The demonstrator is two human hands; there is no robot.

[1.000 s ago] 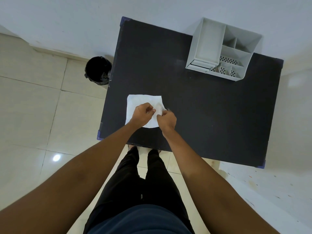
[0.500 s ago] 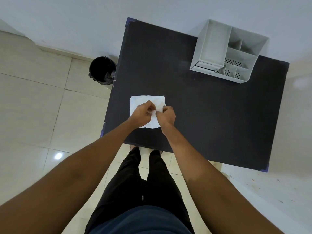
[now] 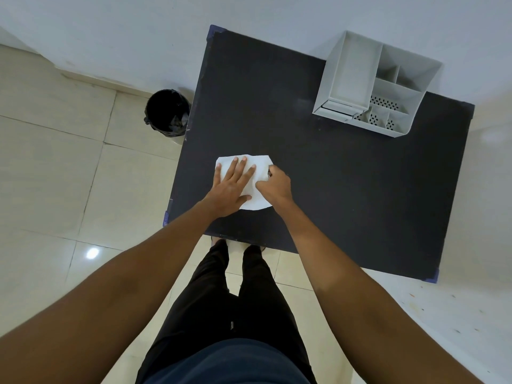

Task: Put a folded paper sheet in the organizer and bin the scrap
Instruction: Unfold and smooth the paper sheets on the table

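Observation:
A white paper sheet (image 3: 261, 164) lies on the black table (image 3: 332, 176), near its front left part. My left hand (image 3: 231, 187) rests flat on the sheet with its fingers spread, pressing it down. My right hand (image 3: 274, 185) is curled at the sheet's right edge, fingers closed on the paper there. The grey plastic organizer (image 3: 352, 76) stands at the table's far right, with a long tray slot and several small compartments. A black bin (image 3: 166, 112) with a dark liner stands on the floor left of the table.
A white wall runs behind the table. Pale floor tiles (image 3: 55, 176) lie to the left and front. My legs in black trousers (image 3: 235, 300) stand at the table's near edge.
My left hand has opened from a pinch and now lies flat on the sheet. The right hand shifted to the sheet's right edge. The paper looks more rounded and flattened.

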